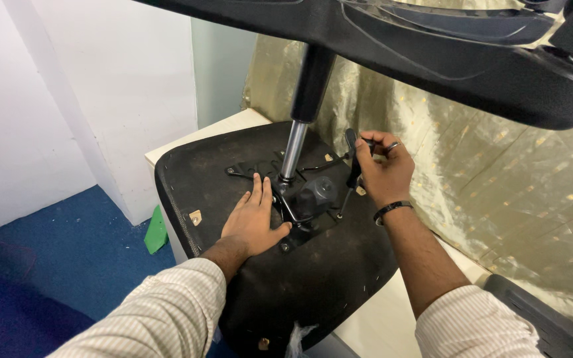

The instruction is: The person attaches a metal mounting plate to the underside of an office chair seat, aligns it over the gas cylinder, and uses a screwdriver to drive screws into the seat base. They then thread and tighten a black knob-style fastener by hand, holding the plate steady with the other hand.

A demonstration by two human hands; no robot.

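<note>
An upturned office chair seat (207, 182), black underside up, lies on a white table (187, 142). A black metal mechanism plate (313, 195) is fixed at its middle, with a gas-lift column (296, 142) rising from it to the black star base (445, 50) overhead. My left hand (254, 222) rests flat on the seat, fingers spread, touching the plate's left edge. My right hand (382, 169) grips a small metal tool (390, 146) beside the black lever handle (351, 149) on the plate's right side.
A gold patterned cloth (499, 172) hangs behind and to the right. Blue carpet (67, 258) covers the floor at left, with a green object (156, 232) by the table's base. White wall (101, 86) stands at the back left. A black ribbed part (545, 318) lies at lower right.
</note>
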